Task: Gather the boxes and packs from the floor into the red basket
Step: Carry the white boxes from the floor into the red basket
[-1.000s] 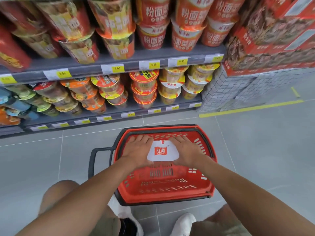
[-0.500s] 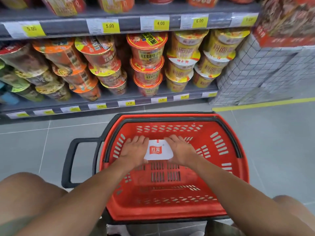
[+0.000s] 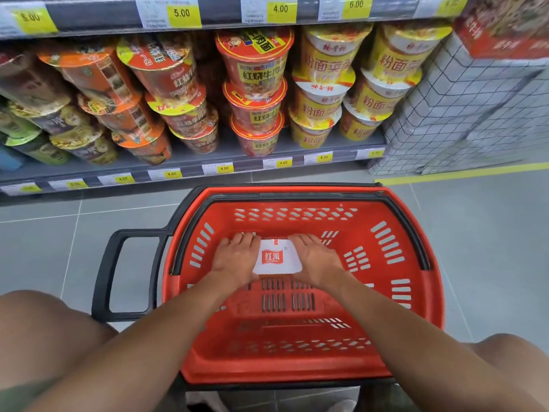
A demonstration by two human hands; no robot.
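A white flat pack with a red square logo [image 3: 277,257] lies inside the red plastic basket with slotted walls [image 3: 416,295], low over the basket's floor and close to the middle of its far wall. The left hand [image 3: 236,258] covers the pack's left end and the right hand [image 3: 316,258] its right end. Both are palm down with fingers laid out straight and close together, not curled; the thumbs are hidden, so I cannot tell whether they hook beneath the pack.

The step in hand looks like setting this pack down in the basket. Next, both hands would need to lift straight off without dragging the pack, then reach out over the basket's rim to the grey tiled floor [image 3: 490,248]. No other box or pack shows on it in this view.
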